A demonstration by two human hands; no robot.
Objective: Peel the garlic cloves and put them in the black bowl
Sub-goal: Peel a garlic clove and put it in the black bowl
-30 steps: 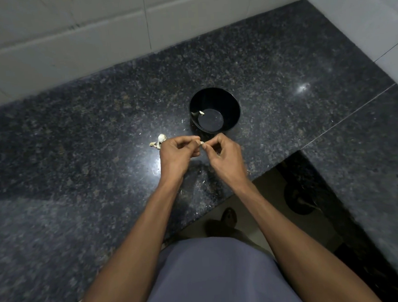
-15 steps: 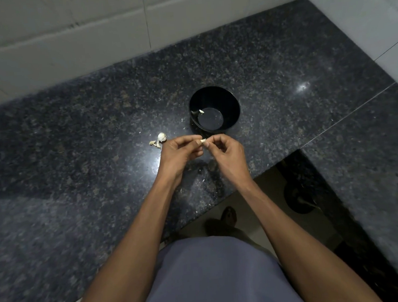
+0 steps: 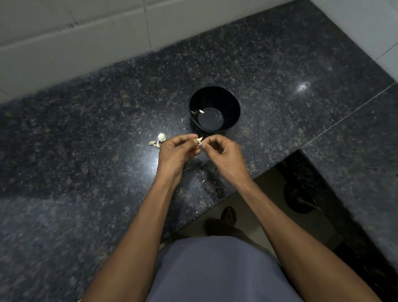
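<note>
My left hand (image 3: 178, 152) pinches a small pale garlic clove (image 3: 199, 140) between thumb and fingers, just in front of the black bowl (image 3: 229, 100). My right hand (image 3: 224, 153) is beside it, its fingertips pinched together at the clove's lower end. The bowl stands on the dark granite counter (image 3: 74, 148) and holds a peeled clove (image 3: 201, 111) at its left inner side. A small heap of garlic cloves and skin (image 3: 159, 139) lies on the counter left of my left hand.
White tiled walls (image 3: 89, 40) close the counter at the back and right. The counter's front edge runs diagonally under my forearms, with a floor gap and a foot (image 3: 229, 216) below. Bits of skin are scattered on the counter near the bowl.
Both hands stayed in front of the bowl. My right hand's fingertips have drawn slightly away and down from the clove, which now shows more between the hands.
</note>
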